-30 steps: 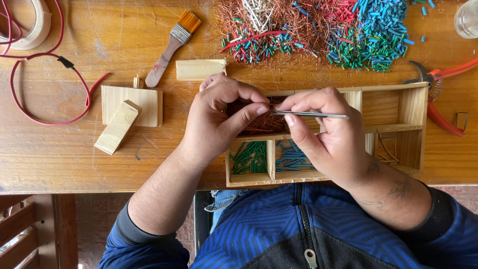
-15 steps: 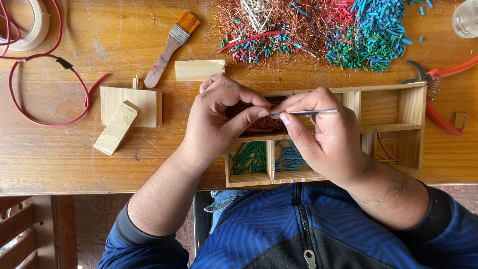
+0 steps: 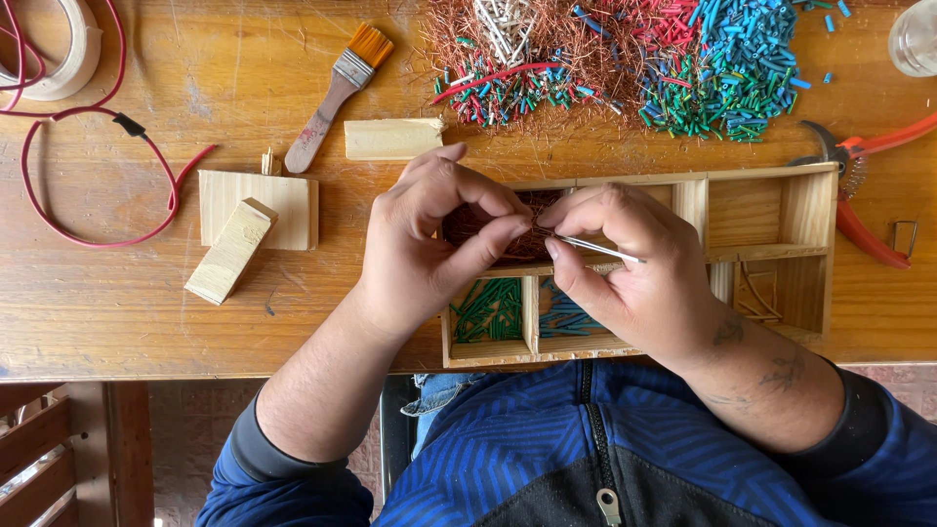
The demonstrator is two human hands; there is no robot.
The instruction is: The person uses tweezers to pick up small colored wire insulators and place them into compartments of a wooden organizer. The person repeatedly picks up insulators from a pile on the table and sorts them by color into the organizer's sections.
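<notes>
My right hand (image 3: 630,268) pinches a thin metal tool like tweezers (image 3: 597,247), whose tip points left toward my left hand. My left hand (image 3: 434,244) has thumb and forefinger pressed together at that tip, on something too small to make out. Both hands hover over a wooden compartment box (image 3: 771,210). Beneath my fingers one compartment holds copper wire strands (image 3: 468,222). The near compartments hold green wire sleeves (image 3: 488,310) and blue sleeves (image 3: 564,317).
A heap of copper strands and red, green and blue sleeve bits (image 3: 634,63) lies at the back. A paintbrush (image 3: 337,93), wood blocks (image 3: 256,210), a red cable (image 3: 78,195), a tape roll (image 3: 54,49) and red-handled pliers (image 3: 864,185) surround the box.
My right hand and the tool have shifted slightly left toward my left fingertips. My left hand has stayed over the copper compartment.
</notes>
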